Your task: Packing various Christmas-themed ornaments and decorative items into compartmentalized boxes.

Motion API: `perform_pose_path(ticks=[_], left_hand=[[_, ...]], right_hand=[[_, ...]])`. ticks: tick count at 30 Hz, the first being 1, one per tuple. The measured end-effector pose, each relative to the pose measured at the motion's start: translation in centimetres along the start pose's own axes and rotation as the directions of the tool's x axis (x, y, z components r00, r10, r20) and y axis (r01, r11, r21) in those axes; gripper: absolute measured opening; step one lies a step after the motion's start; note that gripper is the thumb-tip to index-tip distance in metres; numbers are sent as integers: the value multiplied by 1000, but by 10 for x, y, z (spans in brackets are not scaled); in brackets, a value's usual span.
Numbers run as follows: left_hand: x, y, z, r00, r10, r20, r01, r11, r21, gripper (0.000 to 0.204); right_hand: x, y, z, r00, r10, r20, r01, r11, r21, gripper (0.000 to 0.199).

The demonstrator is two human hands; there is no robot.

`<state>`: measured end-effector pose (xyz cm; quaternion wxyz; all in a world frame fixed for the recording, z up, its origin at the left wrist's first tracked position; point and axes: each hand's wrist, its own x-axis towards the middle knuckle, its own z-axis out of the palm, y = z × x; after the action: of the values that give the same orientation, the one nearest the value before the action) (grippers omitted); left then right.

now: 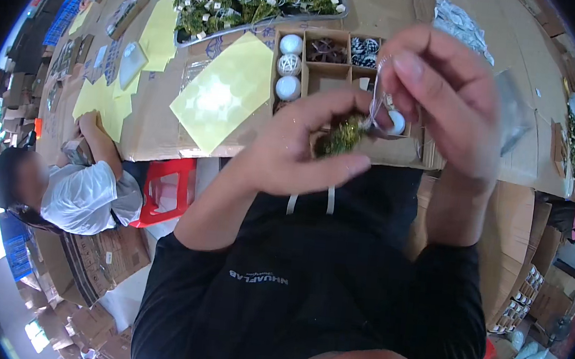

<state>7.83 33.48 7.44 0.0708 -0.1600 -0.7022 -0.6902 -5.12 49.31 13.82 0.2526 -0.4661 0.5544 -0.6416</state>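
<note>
My left hand (284, 141) is curled around a small green tinsel tree (343, 138), whose lower part is hidden by the palm and fingers. A thin silvery-white string (376, 104) runs up from the tree. Its upper end is pinched between the thumb and forefinger of my right hand (448, 101), raised just to the right. Beneath both hands stands a divided cardboard box (324, 68). White balls (290, 44) fill its left column, a brown twig-like ornament (327, 50) and dark frosted pine cones (365, 51) lie in back compartments, and another white ball (395, 122) sits front right.
A tray (260, 23) of many similar green trees with white block bases lies at the back. Yellow sheets (223, 98) are left of the box; clear plastic bags (512, 110) lie right. A seated co-worker (88, 193) is at the left, near a red stool (168, 193).
</note>
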Motion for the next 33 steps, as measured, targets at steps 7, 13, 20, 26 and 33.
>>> perform_pose_path(ticks=[7,13,20,26,33], left_hand=[[-7,-18,13,949,-306,80,296,770,-566,30],[-18,-30,38,919,-309,-245,63,728,-682,39],[-17,-32,41,862,-306,-405,83,872,-483,24],[-5,-36,27,905,150,-399,-37,960,278,44],[13,-46,21,888,342,-308,55,585,809,64]], right_hand=[[-54,34,14,908,-115,-403,157,985,73,14],[-83,60,51,879,-470,-79,256,605,-754,25],[-97,79,63,893,-441,-90,196,561,-804,29],[-93,79,51,799,-270,-537,-69,847,-528,27],[-41,74,61,885,-15,-466,-177,914,-365,18]])
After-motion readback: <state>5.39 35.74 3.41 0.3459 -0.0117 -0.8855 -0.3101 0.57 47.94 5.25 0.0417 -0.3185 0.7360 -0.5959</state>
